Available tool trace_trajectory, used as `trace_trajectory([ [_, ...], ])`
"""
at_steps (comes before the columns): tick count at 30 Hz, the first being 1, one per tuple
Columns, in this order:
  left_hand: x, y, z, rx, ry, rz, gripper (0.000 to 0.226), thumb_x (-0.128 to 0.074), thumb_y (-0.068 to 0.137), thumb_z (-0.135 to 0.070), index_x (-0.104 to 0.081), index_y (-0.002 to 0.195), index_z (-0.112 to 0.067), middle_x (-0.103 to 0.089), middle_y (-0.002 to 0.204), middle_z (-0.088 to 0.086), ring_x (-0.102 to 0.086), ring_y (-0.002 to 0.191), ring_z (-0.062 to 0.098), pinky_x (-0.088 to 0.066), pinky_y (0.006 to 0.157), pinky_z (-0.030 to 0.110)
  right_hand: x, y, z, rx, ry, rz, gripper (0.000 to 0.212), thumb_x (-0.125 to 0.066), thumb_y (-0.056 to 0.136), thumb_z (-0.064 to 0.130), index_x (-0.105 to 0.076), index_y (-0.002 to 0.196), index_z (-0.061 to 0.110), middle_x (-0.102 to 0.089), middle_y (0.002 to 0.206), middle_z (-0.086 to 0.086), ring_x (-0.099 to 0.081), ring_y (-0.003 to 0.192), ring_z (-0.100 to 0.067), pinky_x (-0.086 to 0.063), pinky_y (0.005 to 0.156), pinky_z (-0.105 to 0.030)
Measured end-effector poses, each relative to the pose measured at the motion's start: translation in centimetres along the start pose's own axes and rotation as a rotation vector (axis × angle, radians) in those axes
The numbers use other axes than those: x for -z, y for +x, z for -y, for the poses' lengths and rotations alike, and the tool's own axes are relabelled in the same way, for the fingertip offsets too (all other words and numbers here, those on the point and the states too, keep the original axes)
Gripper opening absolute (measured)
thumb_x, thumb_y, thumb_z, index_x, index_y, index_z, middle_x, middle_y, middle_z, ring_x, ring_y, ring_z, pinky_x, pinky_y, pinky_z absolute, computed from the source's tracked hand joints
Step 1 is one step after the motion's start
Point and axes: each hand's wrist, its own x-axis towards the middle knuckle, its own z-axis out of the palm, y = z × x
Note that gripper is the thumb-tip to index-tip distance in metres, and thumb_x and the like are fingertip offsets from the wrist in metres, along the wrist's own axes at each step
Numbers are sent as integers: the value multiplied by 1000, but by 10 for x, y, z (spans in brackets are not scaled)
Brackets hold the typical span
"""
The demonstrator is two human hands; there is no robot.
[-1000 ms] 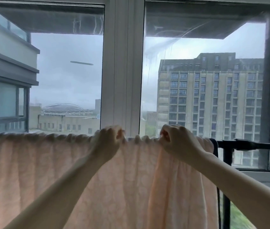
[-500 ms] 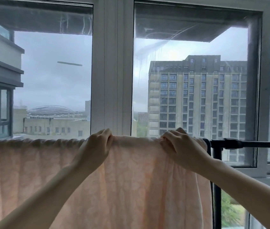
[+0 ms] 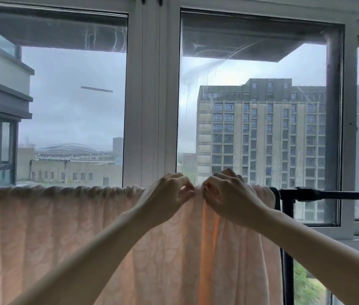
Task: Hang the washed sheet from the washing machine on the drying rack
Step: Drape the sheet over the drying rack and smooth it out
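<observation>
A pale peach patterned sheet (image 3: 53, 234) hangs over the top bar of a black drying rack (image 3: 332, 195), bunched in small folds along the bar. The rack's upright post (image 3: 288, 249) stands at the sheet's right edge. My left hand (image 3: 167, 198) and my right hand (image 3: 226, 198) sit almost touching at the top edge of the sheet, each pinching a fold of fabric there. The bar under the sheet is hidden.
A large window with a white frame (image 3: 152, 106) stands directly behind the rack. The bare black bar runs on to the right past the post. Buildings and grey sky show through the glass.
My hands were apart on the sheet's top edge half a second ago; now they have come together near the middle, gathering a fold between them.
</observation>
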Motion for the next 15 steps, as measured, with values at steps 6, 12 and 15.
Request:
trace_trajectory([
  [6,2,-5,13,68,9,-89,3,-62,91,-18,-64,89,-16,-63,88,-8,-59,76,6,-45,65,13,6,-11,-16,-66,37,8,29,-43,96,45,-64,103,26,-61,99,18,-43,99,-4,-40,88,-29],
  [12,22,-26,47,154,90,-107,8,-55,94,-16,-57,86,-19,-59,84,-7,-58,75,11,-52,70,35,15,-18,-35,-135,-9,51,28,-44,93,51,-61,103,30,-61,99,19,-45,102,-7,-45,81,-36],
  [15,30,-29,47,213,81,-95,11,-52,95,-16,-55,85,-20,-60,85,-7,-58,77,11,-44,66,25,17,-20,-37,-181,-2,66,32,-44,92,53,-61,105,29,-62,100,15,-47,104,-10,-47,85,-40],
])
